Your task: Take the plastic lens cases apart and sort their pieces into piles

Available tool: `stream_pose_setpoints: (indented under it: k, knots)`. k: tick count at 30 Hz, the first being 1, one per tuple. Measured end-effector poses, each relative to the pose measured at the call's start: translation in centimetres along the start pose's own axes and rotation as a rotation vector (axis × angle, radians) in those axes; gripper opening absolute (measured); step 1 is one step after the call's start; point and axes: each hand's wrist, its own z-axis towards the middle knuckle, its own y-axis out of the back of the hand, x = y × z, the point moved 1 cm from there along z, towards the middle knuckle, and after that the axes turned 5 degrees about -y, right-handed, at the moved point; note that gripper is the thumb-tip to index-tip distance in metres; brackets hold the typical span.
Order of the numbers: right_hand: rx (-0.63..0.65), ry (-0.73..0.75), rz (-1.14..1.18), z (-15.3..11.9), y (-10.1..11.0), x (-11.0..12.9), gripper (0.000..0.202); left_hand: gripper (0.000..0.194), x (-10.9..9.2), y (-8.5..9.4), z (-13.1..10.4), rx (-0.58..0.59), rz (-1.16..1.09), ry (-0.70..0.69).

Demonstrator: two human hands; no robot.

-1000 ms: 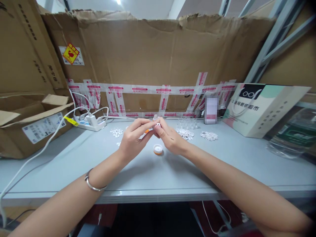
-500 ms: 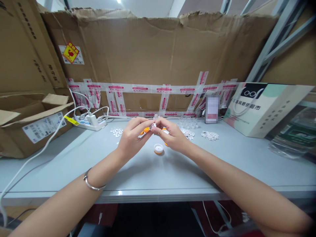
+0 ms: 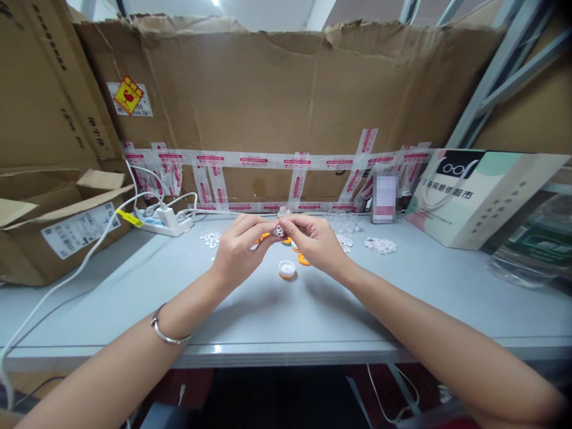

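Above the middle of the table, my left hand and my right hand meet at the fingertips. Both are closed in a pinch on a small white plastic piece with dark openings; its exact kind is too small to make out. Below them on the tabletop lies a round white cap with an orange base. An orange disc rests beside it, close under my right hand. More orange parts show partly behind the fingers. Clear plastic bits appear just beyond the hands.
Small white pieces lie left, with another pile right. Clear plastic parts and a phone stand farther back. A power strip with cables, an open carton, a paper bag and a large bottle flank the grey table.
My right hand's fingers have shifted slightly on the small white piece, which has turned. More of the orange disc on the table now shows below that hand.
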Motion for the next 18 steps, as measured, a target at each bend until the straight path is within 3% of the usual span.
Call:
stream_pose_setpoints:
  k: [8,18]
  knots:
    - [-0.022,-0.037,0.134,0.1,-0.63,-0.6,0.027,0.014,-0.44,0.04,0.11,-0.039,0.0,-0.03]
    - [0.04,-0.203,0.368,0.44,-0.78,-0.83,0.027,0.013,-0.01,-0.02,0.14,-0.029,-0.052,-0.003]
